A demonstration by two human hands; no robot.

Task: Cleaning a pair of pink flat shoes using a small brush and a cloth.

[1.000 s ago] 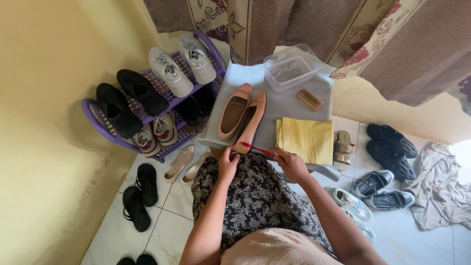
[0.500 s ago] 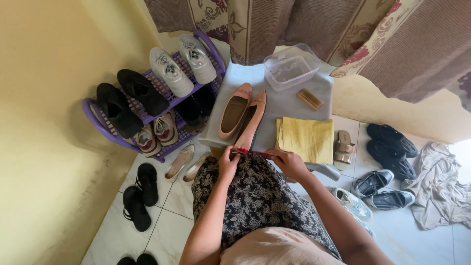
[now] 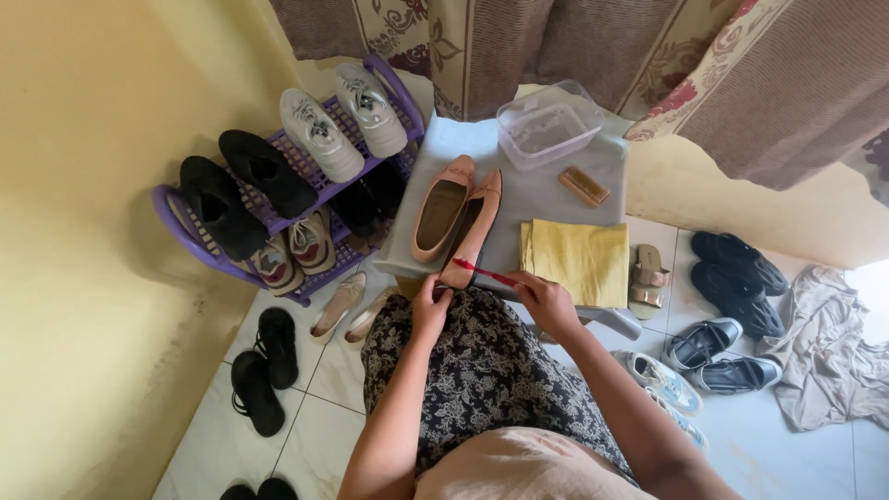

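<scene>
Two pink flat shoes lie on a grey stool (image 3: 542, 199); one (image 3: 443, 206) rests flat and the other (image 3: 472, 231) is tipped on its side. My left hand (image 3: 431, 310) pinches the toe of the tipped shoe at the stool's near edge. My right hand (image 3: 546, 301) grips a thin red brush (image 3: 486, 273) whose tip touches that toe. A folded yellow cloth (image 3: 576, 259) lies on the stool just beyond my right hand. My lap in a dark patterned skirt (image 3: 482, 370) is below.
A clear plastic box (image 3: 548, 125) and a small wooden brush (image 3: 583, 186) sit at the stool's far end. A purple shoe rack (image 3: 296, 204) with several shoes stands left. Black sandals (image 3: 264, 366) lie on the tiles; more shoes (image 3: 732, 268) and a crumpled cloth (image 3: 833, 343) lie right.
Both hands have shifted slightly toward the tipped shoe's toe, and the red brush's tip now rests on it. The rest is unchanged.
</scene>
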